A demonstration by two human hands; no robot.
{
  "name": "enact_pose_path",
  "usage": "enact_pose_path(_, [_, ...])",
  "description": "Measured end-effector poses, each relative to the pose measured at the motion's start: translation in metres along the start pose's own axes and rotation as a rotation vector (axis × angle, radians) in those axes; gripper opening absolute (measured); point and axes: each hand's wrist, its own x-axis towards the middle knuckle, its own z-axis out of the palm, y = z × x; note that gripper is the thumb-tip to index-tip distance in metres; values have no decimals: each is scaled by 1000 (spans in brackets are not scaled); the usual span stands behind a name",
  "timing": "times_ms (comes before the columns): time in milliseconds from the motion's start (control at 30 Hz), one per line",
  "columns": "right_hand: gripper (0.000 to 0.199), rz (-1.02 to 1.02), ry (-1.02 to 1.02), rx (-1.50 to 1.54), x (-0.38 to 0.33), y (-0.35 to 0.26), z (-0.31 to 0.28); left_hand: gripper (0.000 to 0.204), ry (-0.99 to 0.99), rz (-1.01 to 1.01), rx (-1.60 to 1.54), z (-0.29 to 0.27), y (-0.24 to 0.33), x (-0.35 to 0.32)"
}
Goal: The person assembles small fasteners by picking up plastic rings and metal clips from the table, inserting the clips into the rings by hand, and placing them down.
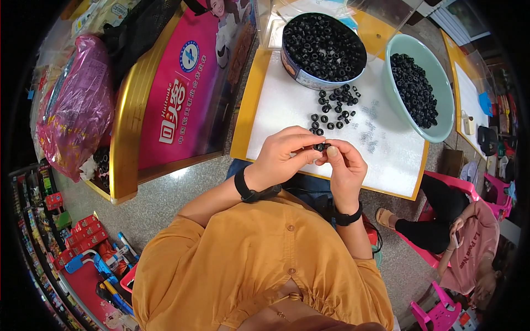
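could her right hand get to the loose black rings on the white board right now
Probably yes. The right hand is pinching a small black ring together with the left hand, so it is occupied, but the loose black rings lie just beyond it on the white board with nothing between.

The small black ring (321, 147) is mostly hidden between the fingers (309, 154) of both hands

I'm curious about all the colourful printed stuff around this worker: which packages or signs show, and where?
Pink printed panel: on the gold-edged stand left of the table, pink with white and blue marks.
Pink plastic bag: far left, bulging, crinkled.
Red boxes: lower left, small, stacked in rows.
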Motion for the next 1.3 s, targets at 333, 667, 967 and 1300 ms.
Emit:
enact_pose_path(333, [19, 61, -33, -30, 1, -10, -2, 29, 18, 92, 115, -3, 3, 2])
enact_pose_path(667, [34, 495, -398, 513, 10, -11, -25, 32, -135, 239, 63, -12, 10, 6])
enact_pose_path(967, [31, 437, -329, 585, 3, -3, -17, 26, -190, 90, 9, -10, 18, 8])
enact_pose_path(1300, [28, 470, -392, 382, 5, -12, -17, 23, -186, 139, 13, -6, 12, 4])
